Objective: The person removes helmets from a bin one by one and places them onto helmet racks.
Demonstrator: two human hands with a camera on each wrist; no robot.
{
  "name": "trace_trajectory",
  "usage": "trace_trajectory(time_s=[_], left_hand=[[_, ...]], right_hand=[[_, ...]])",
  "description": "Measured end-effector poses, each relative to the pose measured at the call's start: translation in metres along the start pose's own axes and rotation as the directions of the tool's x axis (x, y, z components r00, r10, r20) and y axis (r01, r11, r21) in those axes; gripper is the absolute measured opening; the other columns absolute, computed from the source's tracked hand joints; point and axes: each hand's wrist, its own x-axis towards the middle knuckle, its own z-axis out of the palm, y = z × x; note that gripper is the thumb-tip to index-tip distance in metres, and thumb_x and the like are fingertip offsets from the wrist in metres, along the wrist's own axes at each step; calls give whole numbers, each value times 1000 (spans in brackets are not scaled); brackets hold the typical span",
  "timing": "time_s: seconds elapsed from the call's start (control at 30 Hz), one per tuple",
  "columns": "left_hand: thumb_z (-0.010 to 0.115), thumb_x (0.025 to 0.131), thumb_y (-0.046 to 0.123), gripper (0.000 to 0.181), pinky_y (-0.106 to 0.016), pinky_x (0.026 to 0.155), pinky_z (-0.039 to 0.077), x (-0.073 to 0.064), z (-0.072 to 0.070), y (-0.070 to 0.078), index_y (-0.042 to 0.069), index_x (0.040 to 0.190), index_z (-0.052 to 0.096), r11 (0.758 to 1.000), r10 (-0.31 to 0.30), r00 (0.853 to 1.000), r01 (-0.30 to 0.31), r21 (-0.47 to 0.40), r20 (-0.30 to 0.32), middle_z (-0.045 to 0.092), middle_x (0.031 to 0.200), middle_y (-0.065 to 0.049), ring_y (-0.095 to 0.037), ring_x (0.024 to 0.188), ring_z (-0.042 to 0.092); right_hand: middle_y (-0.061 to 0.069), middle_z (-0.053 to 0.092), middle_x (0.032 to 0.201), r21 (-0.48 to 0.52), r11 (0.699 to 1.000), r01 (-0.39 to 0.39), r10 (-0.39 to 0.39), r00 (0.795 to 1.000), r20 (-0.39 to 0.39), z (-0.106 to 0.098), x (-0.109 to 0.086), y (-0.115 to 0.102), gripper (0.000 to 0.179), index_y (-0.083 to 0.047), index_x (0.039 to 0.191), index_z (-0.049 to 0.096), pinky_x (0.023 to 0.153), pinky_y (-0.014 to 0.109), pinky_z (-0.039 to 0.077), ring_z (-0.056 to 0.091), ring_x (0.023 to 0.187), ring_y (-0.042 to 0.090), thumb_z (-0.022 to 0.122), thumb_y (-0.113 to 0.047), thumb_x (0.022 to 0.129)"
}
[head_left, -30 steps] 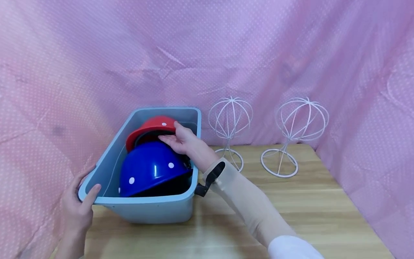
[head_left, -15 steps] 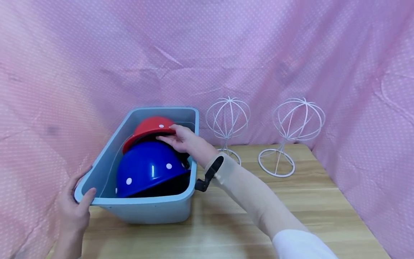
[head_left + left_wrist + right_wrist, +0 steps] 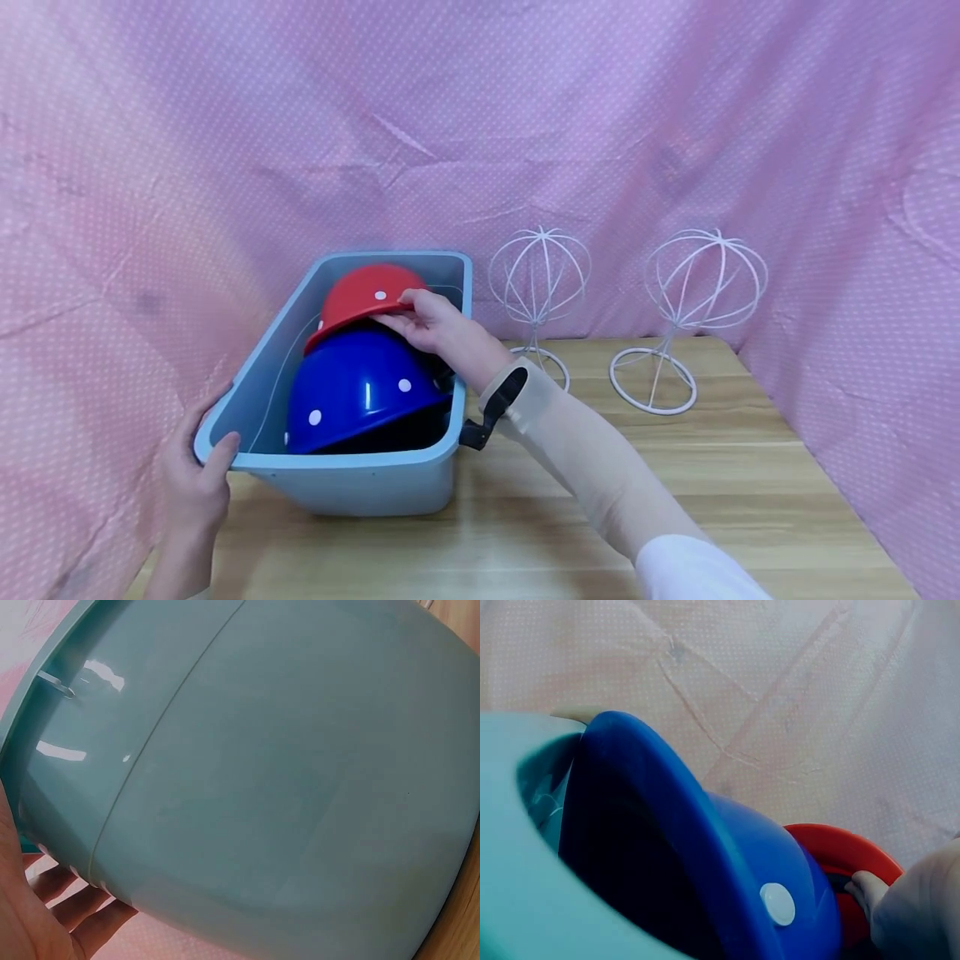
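Note:
A light blue plastic bin [image 3: 360, 487] stands on the table, with a red hard hat [image 3: 367, 287] and a blue hard hat [image 3: 356, 392] inside. The red one sits at the back, partly over the blue one, which is tilted toward the front. My right hand [image 3: 431, 325] pinches the red hat's rim, thumb on the outside and fingers underneath; the right wrist view shows fingertips [image 3: 866, 889] inside the red hat. With my left hand [image 3: 198, 479] I grip the bin's front left corner, thumb over the rim. Its fingers [image 3: 82, 907] lie against the bin's outer wall in the left wrist view.
Two white wire stands with round cage tops, one nearer the bin [image 3: 538, 279] and one farther right [image 3: 705, 279], stand at the back of the wooden table [image 3: 675, 483]. A pink dotted cloth [image 3: 480, 125] hangs behind and along both sides.
The red hat has tipped a little more level and shifted slightly right, with my right hand still on its rim. My left hand keeps its grip on the bin. The view shifts slightly.

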Motion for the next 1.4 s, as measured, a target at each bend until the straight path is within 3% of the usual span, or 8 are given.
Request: trace_trajectory(time_s=[0.37,0.5,0.83,1.03,1.23,1.4], left_hand=[[53,87,-2,60,-5,88,45,-4,3,0,7,144,66,999,-33,999,33,41,-12,67,128,17,3,112,60],[52,86,-3,59,-5,86,45,-5,4,1,5,143,67,999,-33,999,34,42,-34,65,124,23,0,109,60],[50,88,-1,61,-11,86,48,-5,4,-1,15,144,68,995,-81,995,84,45,-52,69,135,2,-4,113,61],[51,90,1,59,-11,89,49,-4,4,-1,16,144,67,995,-86,995,88,38,-44,69,138,2,-2,116,61],[51,90,2,58,-19,96,51,-4,5,0,14,145,67,994,-97,994,100,50,-55,68,135,11,-2,116,60],[51,91,3,58,-19,96,50,-4,6,1,16,144,67,993,-99,993,102,53,-56,68,136,9,-2,116,59]], right_hand=[[28,60,149,-115,992,61,-62,998,-6,-3,-11,-3,55,1,157,43,117,49,45,59,140,42,48,4,102],[26,62,147,-164,982,89,-92,996,-7,-4,-16,-5,60,-8,160,43,115,50,47,61,138,41,50,4,101],[21,70,139,-178,975,132,-132,991,7,-9,-31,-9,53,-5,151,48,110,48,50,66,132,38,63,0,101],[20,65,147,-233,963,137,-125,990,65,-13,-38,-13,49,-3,150,50,113,47,48,63,137,37,63,-1,102],[20,57,156,-275,951,140,-105,985,136,-20,-42,-20,52,-3,155,43,119,48,41,55,146,35,55,1,105],[21,44,165,-249,955,161,-103,968,231,-27,-48,-25,57,-2,162,35,126,52,31,44,154,35,45,6,106]])
